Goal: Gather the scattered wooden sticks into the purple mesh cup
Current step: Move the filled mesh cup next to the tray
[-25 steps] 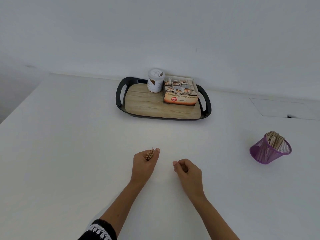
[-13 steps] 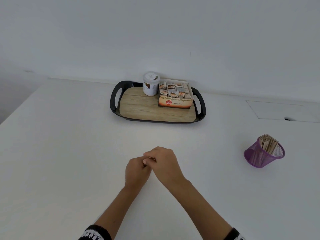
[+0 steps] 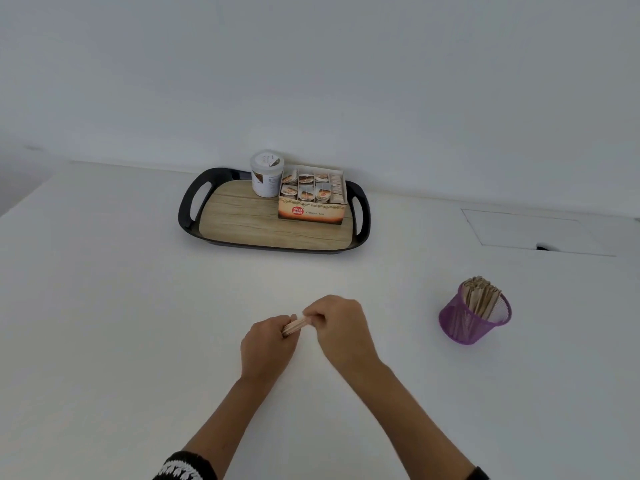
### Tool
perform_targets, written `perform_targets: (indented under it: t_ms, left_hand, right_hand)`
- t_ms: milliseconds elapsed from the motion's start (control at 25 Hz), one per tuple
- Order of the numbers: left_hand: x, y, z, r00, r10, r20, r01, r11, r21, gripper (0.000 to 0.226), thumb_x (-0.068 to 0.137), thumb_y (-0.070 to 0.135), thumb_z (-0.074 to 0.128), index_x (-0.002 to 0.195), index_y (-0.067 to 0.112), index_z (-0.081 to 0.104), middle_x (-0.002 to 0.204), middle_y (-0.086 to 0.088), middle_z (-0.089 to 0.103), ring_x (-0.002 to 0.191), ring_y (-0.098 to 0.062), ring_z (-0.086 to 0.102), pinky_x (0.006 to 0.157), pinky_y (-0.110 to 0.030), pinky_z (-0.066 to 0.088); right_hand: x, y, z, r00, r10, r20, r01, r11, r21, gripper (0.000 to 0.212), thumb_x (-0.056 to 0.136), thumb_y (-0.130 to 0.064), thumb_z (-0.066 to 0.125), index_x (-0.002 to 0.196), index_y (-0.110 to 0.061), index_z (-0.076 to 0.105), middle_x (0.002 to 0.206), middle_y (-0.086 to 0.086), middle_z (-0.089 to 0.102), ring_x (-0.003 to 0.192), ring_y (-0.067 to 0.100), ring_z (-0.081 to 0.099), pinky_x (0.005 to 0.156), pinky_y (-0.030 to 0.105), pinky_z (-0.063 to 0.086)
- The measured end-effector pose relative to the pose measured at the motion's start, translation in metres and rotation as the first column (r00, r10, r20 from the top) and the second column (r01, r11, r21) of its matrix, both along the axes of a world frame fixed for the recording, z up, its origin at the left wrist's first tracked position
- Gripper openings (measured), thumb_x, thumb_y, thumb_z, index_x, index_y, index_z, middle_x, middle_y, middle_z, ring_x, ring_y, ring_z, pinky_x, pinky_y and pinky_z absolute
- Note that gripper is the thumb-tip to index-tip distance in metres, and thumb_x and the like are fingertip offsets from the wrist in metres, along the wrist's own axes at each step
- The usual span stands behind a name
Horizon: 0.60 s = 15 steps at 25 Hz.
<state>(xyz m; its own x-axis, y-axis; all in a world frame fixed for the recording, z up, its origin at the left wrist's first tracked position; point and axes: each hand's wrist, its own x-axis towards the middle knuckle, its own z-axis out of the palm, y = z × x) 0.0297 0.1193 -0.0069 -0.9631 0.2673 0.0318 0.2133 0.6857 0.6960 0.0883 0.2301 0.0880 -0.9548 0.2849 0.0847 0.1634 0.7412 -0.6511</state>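
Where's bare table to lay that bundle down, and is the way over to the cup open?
Bare table left of the left hand, and between the hands and the tray. The stretch from the right hand to the purple mesh cup is bare too. Crowded: the tray's back right, and the cup, packed with sticks.

White table, plain pale wall, soft even light

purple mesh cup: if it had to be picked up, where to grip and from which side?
Probably the purple mesh cup wall near its base, from its left. It tilts right, and wooden sticks crowd the mouth, so a top or rim grip looks blocked. Both the left hand and right hand grip a bundle.
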Motion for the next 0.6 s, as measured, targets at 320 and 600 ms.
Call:
perform_targets:
  t_ms: [320, 600]
  left_hand:
    - [0.024, 0.078, -0.021, 0.951, -0.094, -0.295, 0.073, 0.994, -0.083, 0.023, 0.082, 0.039, 0.046, 0.079, 0.021, 0.059, 0.087, 0.006, 0.06, 0.081, -0.018, 0.054, 0.065, -0.03, 0.039]
    - [0.033, 0.11, -0.037, 0.956, -0.22, -0.196, 0.108, 0.88, -0.463, 0.062, 0.092, 0.048, 0.019, 0.143, 0.02, 0.041, 0.153, -0.007, 0.033, 0.14, -0.029, 0.03, 0.108, -0.05, 0.029]
  right_hand:
    - [0.057, 0.162, 0.087, 0.959, -0.222, -0.178, 0.244, 0.964, 0.111, 0.016, 0.081, 0.003, 0.066, 0.09, -0.004, 0.076, 0.09, 0.008, 0.073, 0.077, 0.012, 0.058, 0.07, -0.005, 0.034]
    - [0.085, 0.254, 0.095, 0.964, -0.255, 0.079, 0.166, 0.803, 0.572, 0.023, 0.086, 0.002, 0.055, 0.098, -0.005, 0.073, 0.1, 0.012, 0.07, 0.096, 0.03, 0.063, 0.083, 0.034, 0.049]
